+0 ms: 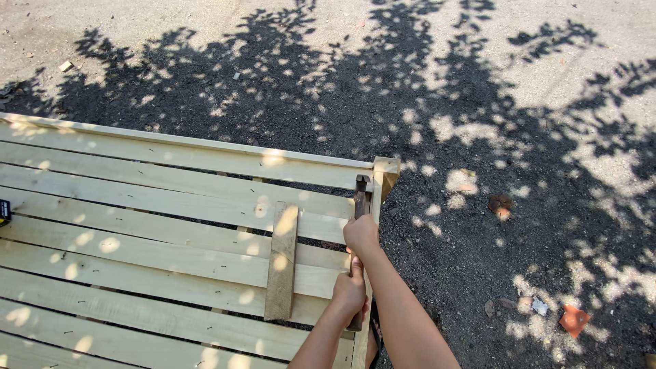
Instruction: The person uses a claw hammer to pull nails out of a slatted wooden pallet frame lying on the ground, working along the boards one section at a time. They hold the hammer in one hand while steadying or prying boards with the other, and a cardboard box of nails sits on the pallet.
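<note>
Hands, right above left, each grip clenched on hammer at slatted pallet edge beside corner post; slats mostly nailed, loose board lying across them, unfixed, gravel ground beyond.

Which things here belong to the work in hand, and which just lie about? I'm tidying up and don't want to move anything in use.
In use:
- dark metal hammer, gripped by right hand and left hand
- pale slatted wooden frame

Lying about:
- loose weathered wooden slat resting across the frame
- orange shard on the ground
- small wood scrap on the ground
</note>
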